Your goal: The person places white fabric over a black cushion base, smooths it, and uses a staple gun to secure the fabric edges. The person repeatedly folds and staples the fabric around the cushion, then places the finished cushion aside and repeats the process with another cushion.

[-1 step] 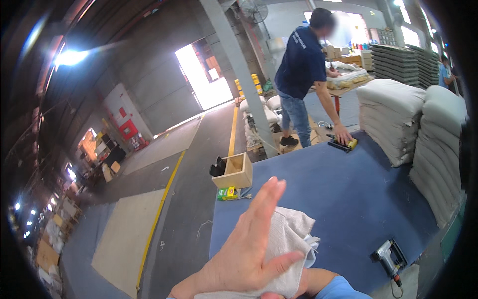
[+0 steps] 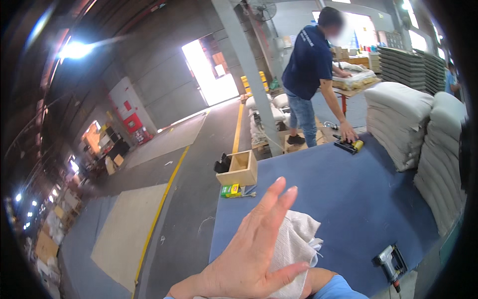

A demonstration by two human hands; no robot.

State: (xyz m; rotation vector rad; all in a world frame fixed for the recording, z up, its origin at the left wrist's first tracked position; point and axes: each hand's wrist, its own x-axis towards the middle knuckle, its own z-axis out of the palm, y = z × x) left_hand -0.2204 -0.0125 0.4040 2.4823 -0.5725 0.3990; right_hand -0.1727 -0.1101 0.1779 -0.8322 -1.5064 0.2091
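Observation:
My left hand (image 2: 244,254) is raised in the lower middle with fingers stretched and thumb spread. It is in front of a crumpled pale grey-white cloth (image 2: 298,231). My right hand (image 2: 313,280) is mostly behind the cloth and the left hand; only part of it and the wrist show, above a light-blue sleeve. Its fingers are hidden, so their grip on the cloth does not show. Below and beyond both is a blue-topped table (image 2: 328,199). A silver-and-black staple gun (image 2: 390,264) with a hose lies at its near right.
An open wooden box (image 2: 239,172) with black pieces stands at the table's left corner, beside a green-yellow carton (image 2: 230,191). Across the table, a person (image 2: 308,70) touches a yellow-black staple gun (image 2: 352,146). Stacked whitish cushions (image 2: 398,119) rise at right. A grey post (image 2: 249,74) stands behind.
The view has shifted slightly, so the surroundings sit a little further right. My left fingers have spread further apart. The other person's hand stays at the yellow-black staple gun.

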